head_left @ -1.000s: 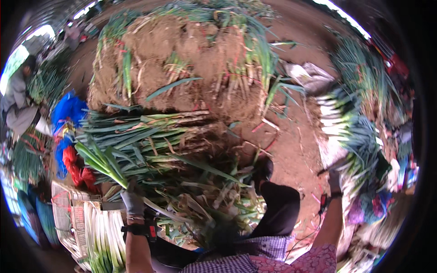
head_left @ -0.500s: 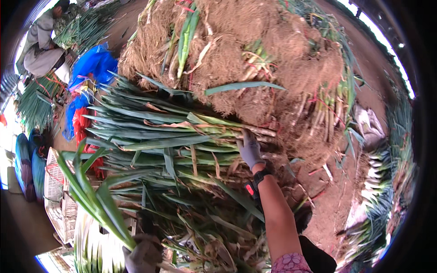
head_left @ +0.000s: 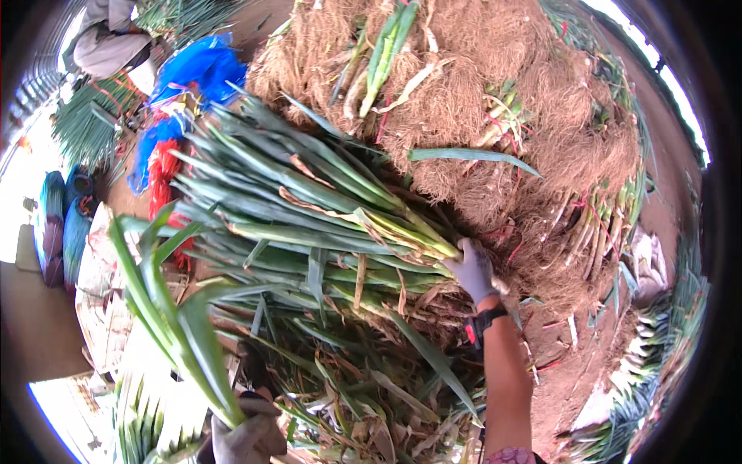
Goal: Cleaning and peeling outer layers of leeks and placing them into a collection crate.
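Note:
My left hand (head_left: 246,435), in a grey glove at the lower left, is closed around the base of a long green onion (head_left: 179,332). Its broad leaves fan up and to the left. My right hand (head_left: 470,271), gloved, with a black band on the wrist, grips stalks at the right end of a heap of green onions (head_left: 309,209). The heap's dark leaves point left and its pale stem ends lie under my right hand. Exactly how many stalks the fingers hold is hidden. Beyond them rises a mound of tied onion bundles with brown roots (head_left: 456,77).
Loose trimmed leaves (head_left: 371,410) lie below the heap. At left are red strings (head_left: 162,174), a blue net bag (head_left: 197,73) and a white crate (head_left: 97,301). White-stemmed onions (head_left: 630,363) line the right. Another person (head_left: 112,46) sits at the far left.
My view has shifted. My right hand has moved right and slightly down, and the upper stalks now slant down toward it. My left hand still holds its onion.

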Available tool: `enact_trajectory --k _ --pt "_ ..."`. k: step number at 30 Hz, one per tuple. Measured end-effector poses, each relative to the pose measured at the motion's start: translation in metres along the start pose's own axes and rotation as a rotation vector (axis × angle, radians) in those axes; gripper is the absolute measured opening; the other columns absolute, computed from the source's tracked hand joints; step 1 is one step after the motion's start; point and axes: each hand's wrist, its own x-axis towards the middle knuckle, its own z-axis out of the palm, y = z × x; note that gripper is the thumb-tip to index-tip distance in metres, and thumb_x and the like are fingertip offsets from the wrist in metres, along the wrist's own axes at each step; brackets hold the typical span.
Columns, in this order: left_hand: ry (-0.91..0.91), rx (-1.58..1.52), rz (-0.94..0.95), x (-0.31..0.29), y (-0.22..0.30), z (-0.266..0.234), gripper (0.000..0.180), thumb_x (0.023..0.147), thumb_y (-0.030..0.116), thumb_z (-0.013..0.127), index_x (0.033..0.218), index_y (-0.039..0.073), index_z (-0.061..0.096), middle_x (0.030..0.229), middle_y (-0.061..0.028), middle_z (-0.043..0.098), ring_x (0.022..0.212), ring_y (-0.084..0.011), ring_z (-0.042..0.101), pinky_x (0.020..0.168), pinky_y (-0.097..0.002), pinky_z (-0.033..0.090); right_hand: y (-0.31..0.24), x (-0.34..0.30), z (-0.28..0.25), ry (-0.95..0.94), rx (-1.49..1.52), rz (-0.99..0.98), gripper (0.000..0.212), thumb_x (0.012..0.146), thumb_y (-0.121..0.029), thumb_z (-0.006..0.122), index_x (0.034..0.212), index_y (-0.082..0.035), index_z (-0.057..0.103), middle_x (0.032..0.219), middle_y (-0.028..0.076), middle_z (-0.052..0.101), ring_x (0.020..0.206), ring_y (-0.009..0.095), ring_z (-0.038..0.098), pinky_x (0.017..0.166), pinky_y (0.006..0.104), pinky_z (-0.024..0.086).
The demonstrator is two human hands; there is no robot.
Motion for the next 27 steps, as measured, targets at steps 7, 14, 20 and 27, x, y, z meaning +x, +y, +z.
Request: enact_trajectory --k 7,14,20,27 --pt "-0.197 0.090 0.098 -0.035 0.004 0.004 0.023 0.094 0.011 0.059 0.106 -0.007 0.067 0.062 -0.0065 0.060 0.050 -0.0165 0.056 0.049 -0.0294 0.045 -0.123 -0.140 -0.024 -0.286 0.467 0.446 0.060 0.091 -0.045 0.077 0.127 0.002 0.064 0.116 0.021 0.072 0.100 0.034 0.070 0.086 0.0453 0.055" --pt "-0.317 -0.070 0.232 -0.043 -0.026 -0.007 0.020 0.095 0.012 0.071 0.102 -0.005 0.075 0.079 -0.0017 0.068 0.066 -0.0099 0.062 0.061 -0.0267 0.049 -0.270 -0.290 -0.135 -0.355 0.513 0.380 0.041 0.083 -0.024 0.082 0.113 0.002 0.070 0.095 0.021 0.074 0.084 0.027 0.071 0.072 0.0414 0.053" --pt "-0.369 -0.302 0.330 -0.035 -0.049 -0.039 0.035 0.099 0.032 0.074 0.090 -0.002 0.070 0.070 -0.0043 0.065 0.057 -0.0153 0.060 0.054 -0.0314 0.048 -0.349 -0.382 -0.189 -0.029 0.092 -0.120 0.048 0.081 -0.037 0.086 0.107 -0.005 0.061 0.102 0.019 0.065 0.087 0.044 0.067 0.074 0.0507 0.055" --pt "-0.618 -0.438 0.178 -0.020 -0.036 -0.079 0.026 0.094 0.021 0.076 0.109 0.001 0.073 0.086 -0.0031 0.070 0.068 -0.0152 0.064 0.061 -0.0304 0.050 -0.402 -0.398 -0.183 0.009 0.013 -0.144 0.045 0.080 -0.025 0.085 0.115 -0.006 0.064 0.118 0.019 0.066 0.100 0.037 0.068 0.081 0.0438 0.056"
